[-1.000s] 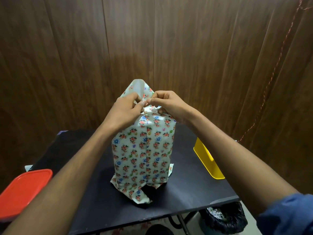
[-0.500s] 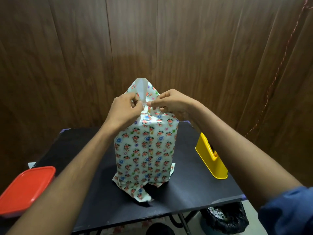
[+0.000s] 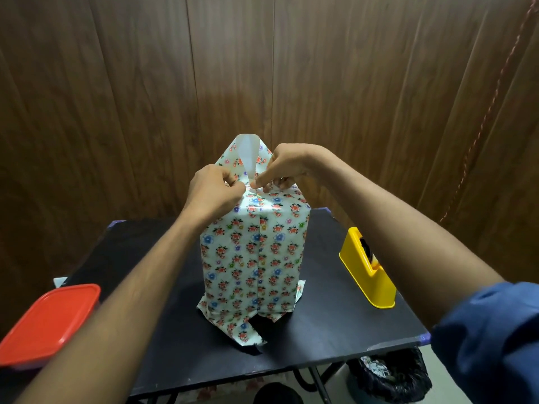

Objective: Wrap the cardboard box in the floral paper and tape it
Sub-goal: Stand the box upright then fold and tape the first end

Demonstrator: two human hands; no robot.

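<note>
No readable text anywhere I can see. The paper I'm folding carries only a flower print, no words. The yellow tape dispenser has no label facing me, and the red lid is plain. No brands, numbers or signs on the table either.

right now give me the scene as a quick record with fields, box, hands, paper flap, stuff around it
box: wrapped box stands upright on the black table, floral paper loose at its bottom end
top flap: pointed flap stands up, white underside showing
left hand: left hand pinches the paper at the top edge
right hand: right hand pinches the same spot, fingertips meeting the left
right of box: yellow tape dispenser
left edge: red lid
</note>
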